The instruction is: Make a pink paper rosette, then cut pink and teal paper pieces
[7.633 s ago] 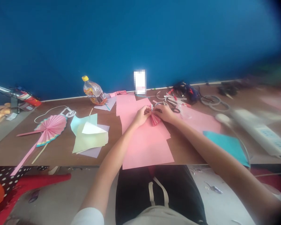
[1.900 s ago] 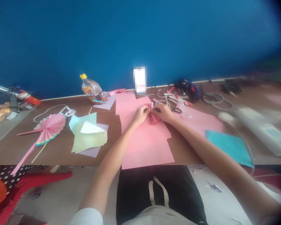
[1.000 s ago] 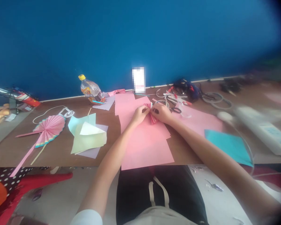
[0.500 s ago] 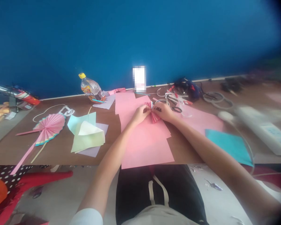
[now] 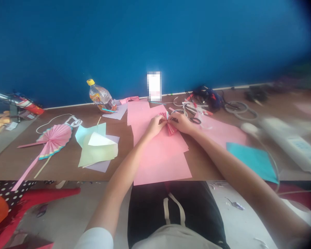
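Observation:
A small pleated pink paper fan (image 5: 171, 130) is pinched at its middle between both hands, its folds spreading above and below the fingers. My left hand (image 5: 156, 125) closes on its left side, and my right hand (image 5: 181, 122) grips the right side. Beneath them lie overlapping pink paper sheets (image 5: 158, 155). Close to my right hand are a pair of scissors (image 5: 195, 120) and a heap of cut paper strips (image 5: 194, 108). Over on the left of the table rests a larger finished-looking pink paper fan (image 5: 57, 138) with a blue and cream edge and pink paper tails.
Green and white sheets (image 5: 97, 154) lie left of the pink paper. A tilted plastic bottle (image 5: 102, 97) and a bright phone-like panel (image 5: 154, 86) stand at the blue wall. Rightward are a teal sheet (image 5: 252, 160), a white power strip (image 5: 292, 145) and coiled cable (image 5: 238, 108).
Both hands keep their pinch on the pleated fan with hardly any movement. The view has shifted very slightly, and a corner of the green sheet sits a little differently.

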Action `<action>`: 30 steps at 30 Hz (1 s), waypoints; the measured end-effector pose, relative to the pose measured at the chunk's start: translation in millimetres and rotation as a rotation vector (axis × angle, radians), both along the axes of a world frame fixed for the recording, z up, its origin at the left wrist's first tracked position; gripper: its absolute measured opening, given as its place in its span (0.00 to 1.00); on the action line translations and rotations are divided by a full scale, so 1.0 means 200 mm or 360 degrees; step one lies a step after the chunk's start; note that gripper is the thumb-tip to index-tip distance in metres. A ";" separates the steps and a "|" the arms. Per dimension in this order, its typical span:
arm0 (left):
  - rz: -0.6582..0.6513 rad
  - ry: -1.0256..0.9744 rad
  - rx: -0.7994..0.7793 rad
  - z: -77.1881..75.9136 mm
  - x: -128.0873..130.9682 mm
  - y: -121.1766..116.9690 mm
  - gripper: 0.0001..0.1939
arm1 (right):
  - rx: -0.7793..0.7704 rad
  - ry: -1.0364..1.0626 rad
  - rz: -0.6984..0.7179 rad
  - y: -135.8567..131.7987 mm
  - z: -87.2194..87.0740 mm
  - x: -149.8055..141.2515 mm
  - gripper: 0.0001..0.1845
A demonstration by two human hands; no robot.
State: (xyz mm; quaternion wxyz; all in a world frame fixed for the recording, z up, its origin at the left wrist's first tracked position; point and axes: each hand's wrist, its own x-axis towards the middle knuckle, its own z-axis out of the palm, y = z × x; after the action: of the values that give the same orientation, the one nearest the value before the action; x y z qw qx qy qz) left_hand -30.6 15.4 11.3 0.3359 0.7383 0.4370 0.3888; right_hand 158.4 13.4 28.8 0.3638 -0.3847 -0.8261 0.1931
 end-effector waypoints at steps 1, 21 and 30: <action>0.0007 0.0015 0.0007 0.00 0.00 0.00 0.03 | -0.0014 0.0002 0.0001 0.00 0.00 0.00 0.08; -0.0037 -0.0073 -0.0014 -0.02 0.00 0.02 0.04 | 0.0024 0.0106 -0.0225 0.02 -0.04 -0.03 0.06; 0.0008 -0.0063 -0.0016 -0.01 0.01 0.01 0.02 | 0.0052 0.0105 -0.0244 0.03 -0.05 -0.03 0.04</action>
State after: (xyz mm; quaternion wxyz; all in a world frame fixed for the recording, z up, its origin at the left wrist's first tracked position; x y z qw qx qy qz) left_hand -29.4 17.0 9.0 0.3472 0.7277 0.4341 0.4019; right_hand 153.3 18.4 18.7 0.4107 -0.4343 -0.7848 0.1636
